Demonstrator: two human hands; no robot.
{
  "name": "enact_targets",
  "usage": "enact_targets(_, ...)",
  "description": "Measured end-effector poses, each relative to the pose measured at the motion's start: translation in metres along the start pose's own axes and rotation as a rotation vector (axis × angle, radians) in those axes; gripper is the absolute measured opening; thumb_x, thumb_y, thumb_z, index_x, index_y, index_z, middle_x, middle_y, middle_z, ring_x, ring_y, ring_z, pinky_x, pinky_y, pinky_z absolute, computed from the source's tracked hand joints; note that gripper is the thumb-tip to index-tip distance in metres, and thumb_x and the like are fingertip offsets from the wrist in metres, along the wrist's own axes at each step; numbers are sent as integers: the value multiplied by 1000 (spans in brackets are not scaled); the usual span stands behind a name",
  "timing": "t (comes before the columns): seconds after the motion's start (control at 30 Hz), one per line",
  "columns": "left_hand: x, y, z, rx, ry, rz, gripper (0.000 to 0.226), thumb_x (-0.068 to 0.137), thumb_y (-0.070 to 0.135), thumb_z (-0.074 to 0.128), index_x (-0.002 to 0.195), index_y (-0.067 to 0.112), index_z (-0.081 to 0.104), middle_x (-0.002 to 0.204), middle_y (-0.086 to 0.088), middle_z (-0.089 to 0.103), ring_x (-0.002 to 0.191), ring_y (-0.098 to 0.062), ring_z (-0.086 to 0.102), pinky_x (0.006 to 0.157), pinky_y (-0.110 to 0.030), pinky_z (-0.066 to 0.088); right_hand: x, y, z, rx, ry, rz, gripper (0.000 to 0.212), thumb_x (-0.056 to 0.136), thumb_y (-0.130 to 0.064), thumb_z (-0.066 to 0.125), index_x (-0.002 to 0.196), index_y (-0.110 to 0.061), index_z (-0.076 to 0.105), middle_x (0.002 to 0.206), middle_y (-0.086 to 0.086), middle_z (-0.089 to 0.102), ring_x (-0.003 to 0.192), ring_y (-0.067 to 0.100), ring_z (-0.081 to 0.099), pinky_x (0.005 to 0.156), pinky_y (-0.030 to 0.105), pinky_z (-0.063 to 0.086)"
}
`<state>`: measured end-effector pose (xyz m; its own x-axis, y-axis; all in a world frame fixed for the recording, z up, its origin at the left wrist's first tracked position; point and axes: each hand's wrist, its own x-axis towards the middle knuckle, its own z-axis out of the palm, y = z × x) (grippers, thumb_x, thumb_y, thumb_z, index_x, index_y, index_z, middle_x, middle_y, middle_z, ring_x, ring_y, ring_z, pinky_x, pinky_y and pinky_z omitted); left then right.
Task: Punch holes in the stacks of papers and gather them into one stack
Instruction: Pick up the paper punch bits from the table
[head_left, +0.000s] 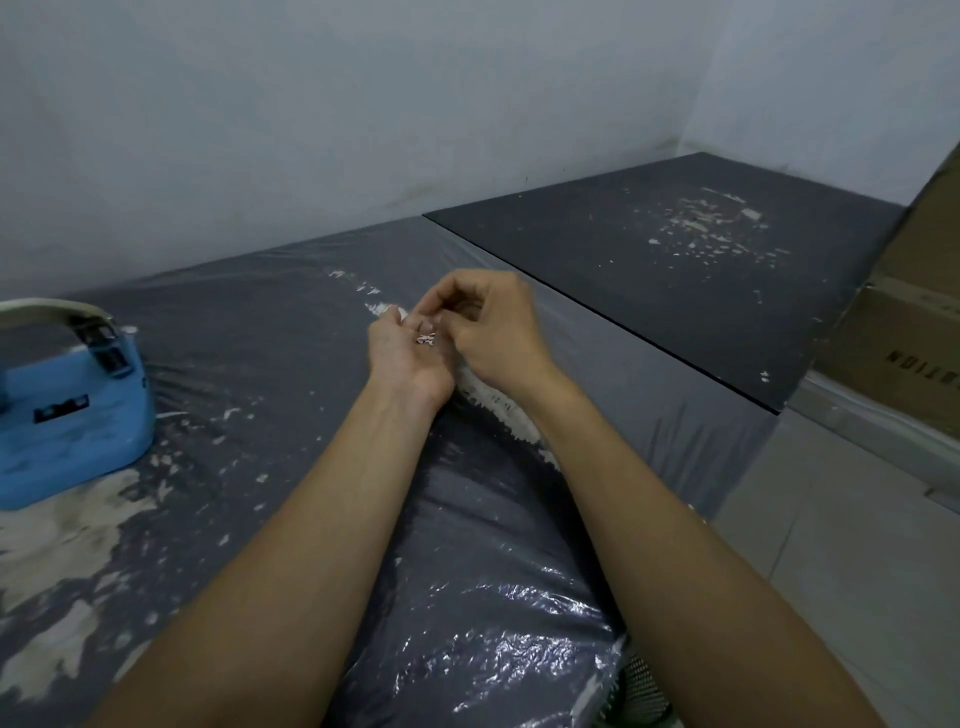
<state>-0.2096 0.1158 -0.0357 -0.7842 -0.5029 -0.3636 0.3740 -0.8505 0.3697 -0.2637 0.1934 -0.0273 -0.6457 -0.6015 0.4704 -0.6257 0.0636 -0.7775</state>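
Both arms reach forward, the left hand (402, 353) palm-up cupping small paper bits (426, 339), the right hand (493, 332) curled above pinching at them, over the plastic-covered surface (291, 374), the blue hole punch (67, 405) well left.

One head-worn camera looks forward and down, close over the table (260, 322).

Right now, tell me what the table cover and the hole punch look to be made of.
Table cover: likely thin clear plastic film, glossy, going by its wrinkles and bright glare over a dark top. Hole punch: seemingly blue painted metal or hard plastic, matte and scuffed, with a pale handle.
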Motion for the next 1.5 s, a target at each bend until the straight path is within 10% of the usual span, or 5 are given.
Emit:
enact_targets(0.2,-6,-3,2,5,-18,11,49,109,34,27,99,-1,60,103,-21,65,91,-29,66,98,-40,52,-1,1,1,-17,31,-32,22,73,12,73,77,-9,78,74,-3,75,70,6,72,70,31,62)
enact_targets(0.43,-7,-2,1,-86,-74,17,54,110,33,24,122,-10,55,86,-23,70,57,-23,68,47,-23,53,-1,1,-10,25,17,-12,24,75,11,69,80,-10,78,76,-3,76,73,8,73,71,31,61)
enact_targets(0.6,6,-1,-4,-86,-137,15,58,109,36,21,131,-8,53,128,-27,63,121,-40,61,106,-48,48,-6,1,-21,13,-50,15,21,71,3,83,78,-17,79,71,-7,73,59,-5,57,59,17,49)
enact_targets(1.17,-2,-2,1,-205,-161,39,57,110,32,22,132,-12,50,132,-31,58,127,-42,56,112,-49,42,13,33,-44,-186,303,155,21,88,-1,68,100,-15,77,95,-5,74,87,5,68,82,18,56)
enact_targets(1.5,-4,-6,-1,-161,-175,36,58,110,33,20,135,-12,47,136,-30,55,129,-42,53,113,-48,40,12,49,-38,-449,-64,309,55,93,6,43,145,-11,49,147,10,50,132,25,49,104,27,37)
